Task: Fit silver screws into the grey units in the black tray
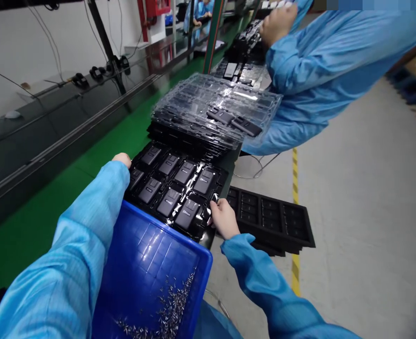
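Note:
A black plastic tray (177,194) lies just beyond the blue bin, with several dark grey rectangular cases (188,214) in its pockets, some showing pale lettering. My left hand (123,160) is closed at the tray's far left corner, its fingertips mostly hidden. On the right side, my right hand (225,219) grips the tray's edge between thumb and fingers. Nearest to me stands the blue bin (140,249), holding a heap of small metal pins or screws (171,308) along its right and near sides.
Behind the tray rises a stack of clear plastic trays (208,101), with two dark cases (246,126) on top. Black compartment trays (276,216) are stacked low at right. A co-worker's blue sleeve (310,61) reaches over the far right side. A green belt surface (84,183) runs along the left.

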`<state>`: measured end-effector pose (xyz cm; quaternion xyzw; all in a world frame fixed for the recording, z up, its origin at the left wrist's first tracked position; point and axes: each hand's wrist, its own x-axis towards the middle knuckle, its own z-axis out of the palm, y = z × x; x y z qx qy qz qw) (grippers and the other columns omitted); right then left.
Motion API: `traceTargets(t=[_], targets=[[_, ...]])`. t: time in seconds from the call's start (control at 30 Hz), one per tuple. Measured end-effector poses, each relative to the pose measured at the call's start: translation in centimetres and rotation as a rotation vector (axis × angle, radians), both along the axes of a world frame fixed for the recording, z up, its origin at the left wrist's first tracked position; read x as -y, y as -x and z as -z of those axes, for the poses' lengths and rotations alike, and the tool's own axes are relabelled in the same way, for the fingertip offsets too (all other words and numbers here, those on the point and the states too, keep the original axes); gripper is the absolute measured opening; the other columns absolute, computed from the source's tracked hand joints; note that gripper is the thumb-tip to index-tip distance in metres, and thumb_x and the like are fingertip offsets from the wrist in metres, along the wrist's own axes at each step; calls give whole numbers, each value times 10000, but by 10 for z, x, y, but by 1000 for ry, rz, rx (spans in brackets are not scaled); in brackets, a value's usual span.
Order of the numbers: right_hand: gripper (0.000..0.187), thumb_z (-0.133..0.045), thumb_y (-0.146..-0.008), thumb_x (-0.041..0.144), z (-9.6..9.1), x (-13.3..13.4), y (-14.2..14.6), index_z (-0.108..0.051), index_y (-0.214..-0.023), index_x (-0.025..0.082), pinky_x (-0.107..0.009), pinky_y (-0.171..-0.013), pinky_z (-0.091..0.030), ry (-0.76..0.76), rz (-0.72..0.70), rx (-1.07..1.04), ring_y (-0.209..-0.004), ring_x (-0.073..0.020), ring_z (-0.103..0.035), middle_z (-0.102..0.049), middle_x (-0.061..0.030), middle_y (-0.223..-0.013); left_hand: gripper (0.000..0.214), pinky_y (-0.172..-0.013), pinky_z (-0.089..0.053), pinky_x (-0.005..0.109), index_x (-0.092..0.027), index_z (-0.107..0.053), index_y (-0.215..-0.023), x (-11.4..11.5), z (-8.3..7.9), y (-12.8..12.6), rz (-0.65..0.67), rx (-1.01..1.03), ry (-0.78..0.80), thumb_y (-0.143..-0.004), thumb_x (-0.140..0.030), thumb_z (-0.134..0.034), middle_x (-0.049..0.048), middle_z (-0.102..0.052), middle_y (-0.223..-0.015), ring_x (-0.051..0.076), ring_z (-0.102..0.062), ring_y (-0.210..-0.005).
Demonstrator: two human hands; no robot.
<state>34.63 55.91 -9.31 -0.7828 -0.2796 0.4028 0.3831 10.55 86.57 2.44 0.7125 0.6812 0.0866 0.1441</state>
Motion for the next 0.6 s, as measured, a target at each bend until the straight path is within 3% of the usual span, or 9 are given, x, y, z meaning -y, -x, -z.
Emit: traceTargets(t=[0.1,0.23,0.43,0.6], targets=[[199,-447,-1080,312,-2,-3,-12,-464,-1015,124,-189,-526,-429,58,-130,30,-503,-97,-562,-558,22,-605,196,-584,-267,96,-37,-534,-798,1,2,5,32,-84,3,-908,-189,-591,-25,-395,-708,-12,-284,-654],[230,-426,-1086,322,-4,-11,-24,-497,-1026,112,-194,-491,-418,116,-228,63,-479,-100,-557,-592,3,-637,221,-572,-231,112,-49,-587,-917,4,0,6,59,-175,23,-927,-270,-581,-15,-412,-738,-7,-267,-654],[231,-399,-1098,317,-5,-16,-28,-490,-1075,106,-180,-504,-436,98,-180,52,-511,-96,-577,-588,-1,-646,271,-628,-249,140,-75,-604,-1040,19,-7,3,103,-304,34,-936,-321,-561,-4,-416,-777,12,-253,-683],[207,-340,-1112,290,-8,-5,-20,-450,-1088,116,-211,-470,-450,116,-169,-112,-514,-130,-600,-583,2,-647,351,-687,-256,165,-109,-589,-1174,34,-13,5,184,-368,49,-963,-372,-491,14,-430,-845,31,-227,-716]])
